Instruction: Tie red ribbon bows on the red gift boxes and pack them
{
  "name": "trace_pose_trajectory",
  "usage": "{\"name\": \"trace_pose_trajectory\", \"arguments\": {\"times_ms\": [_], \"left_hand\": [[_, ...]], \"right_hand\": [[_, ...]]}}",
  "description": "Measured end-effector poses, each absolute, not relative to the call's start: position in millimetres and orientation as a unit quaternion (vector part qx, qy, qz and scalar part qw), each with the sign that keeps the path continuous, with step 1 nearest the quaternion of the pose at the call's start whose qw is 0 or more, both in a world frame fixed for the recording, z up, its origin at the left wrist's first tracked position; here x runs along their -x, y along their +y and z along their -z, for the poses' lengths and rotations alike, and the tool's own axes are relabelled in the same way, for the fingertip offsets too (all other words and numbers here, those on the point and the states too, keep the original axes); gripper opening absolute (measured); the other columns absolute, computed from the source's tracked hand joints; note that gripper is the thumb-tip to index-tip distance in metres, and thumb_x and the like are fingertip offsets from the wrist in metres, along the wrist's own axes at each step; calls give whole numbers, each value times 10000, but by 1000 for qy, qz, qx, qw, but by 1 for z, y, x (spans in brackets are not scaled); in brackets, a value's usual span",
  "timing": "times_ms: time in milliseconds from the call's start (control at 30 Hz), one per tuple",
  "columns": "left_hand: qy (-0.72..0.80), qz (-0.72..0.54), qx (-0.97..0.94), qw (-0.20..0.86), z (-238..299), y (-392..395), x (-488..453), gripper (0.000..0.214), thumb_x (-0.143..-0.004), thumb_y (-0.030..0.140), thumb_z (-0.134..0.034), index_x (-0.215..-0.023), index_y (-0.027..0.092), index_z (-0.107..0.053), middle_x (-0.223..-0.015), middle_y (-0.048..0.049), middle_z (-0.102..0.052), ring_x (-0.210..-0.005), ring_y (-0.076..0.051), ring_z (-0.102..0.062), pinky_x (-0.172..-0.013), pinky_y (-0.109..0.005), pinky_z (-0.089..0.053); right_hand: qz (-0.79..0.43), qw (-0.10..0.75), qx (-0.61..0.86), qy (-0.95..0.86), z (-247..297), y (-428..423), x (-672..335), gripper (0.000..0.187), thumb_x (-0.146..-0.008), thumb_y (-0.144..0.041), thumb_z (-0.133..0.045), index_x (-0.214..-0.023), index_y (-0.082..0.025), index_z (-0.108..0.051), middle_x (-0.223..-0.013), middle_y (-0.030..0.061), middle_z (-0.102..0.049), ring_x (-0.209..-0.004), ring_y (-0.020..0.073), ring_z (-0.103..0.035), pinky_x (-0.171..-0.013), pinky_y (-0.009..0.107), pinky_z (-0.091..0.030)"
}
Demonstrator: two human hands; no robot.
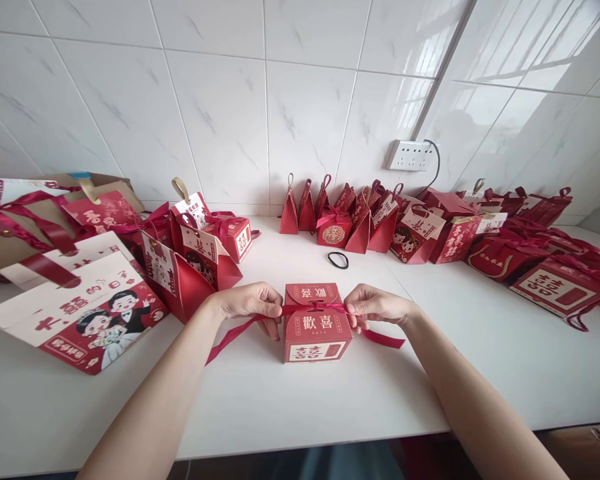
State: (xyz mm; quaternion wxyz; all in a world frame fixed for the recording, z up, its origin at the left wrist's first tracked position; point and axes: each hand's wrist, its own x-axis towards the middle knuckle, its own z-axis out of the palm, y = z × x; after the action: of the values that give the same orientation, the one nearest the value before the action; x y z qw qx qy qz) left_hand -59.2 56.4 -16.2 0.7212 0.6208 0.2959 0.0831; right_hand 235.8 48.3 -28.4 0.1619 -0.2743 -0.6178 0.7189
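Observation:
A red gift box [316,337] with white lettering on its lid stands upright on the white table in front of me. A dark red ribbon [300,309] runs across the top of the box. My left hand [255,305] pinches that ribbon at the box's left edge, and a loose tail hangs down to the left. At the right edge, my right hand [373,307] pinches the same ribbon between thumb and fingers; its other tail lies out on the table. Some of the fingers are hidden behind the box's sides.
Printed gift bags [103,323] and small boxes crowd the left side. Several red pointed boxes [289,210] line the wall, with ribbon-tied boxes [555,287] to the right. A black hair tie [338,261] lies behind my box. A power strip [410,155] is mounted on the tiles.

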Motion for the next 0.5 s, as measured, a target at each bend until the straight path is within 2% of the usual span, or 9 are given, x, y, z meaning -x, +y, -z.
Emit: {"name": "trace_pose_trajectory", "arguments": {"times_ms": [267, 500], "left_hand": [[279, -81, -618, 731, 16, 57, 58, 423, -584, 504, -792, -612, 140, -578, -606, -32, -701, -528, -159, -672, -569, -246, -531], [279, -82, -621, 728, 14, 57, 60, 411, -614, 477, -785, -593, 145, -543, -591, -21, -688, -537, -155, -674, -550, -232, -523]], "right_hand": [[-713, 150, 284, -624, 30, 50, -237, 388, -699, -472, -739, -610, -100, -671, -547, 23, -632, -496, 85, -577, -458, 188, -405], [-706, 139, 278, -636, 27, 51, -240, 375, -719, -468, -722, -634, -104, -695, -454, -24, -544, -428, 65, -480, -514, 223, -446]]}}
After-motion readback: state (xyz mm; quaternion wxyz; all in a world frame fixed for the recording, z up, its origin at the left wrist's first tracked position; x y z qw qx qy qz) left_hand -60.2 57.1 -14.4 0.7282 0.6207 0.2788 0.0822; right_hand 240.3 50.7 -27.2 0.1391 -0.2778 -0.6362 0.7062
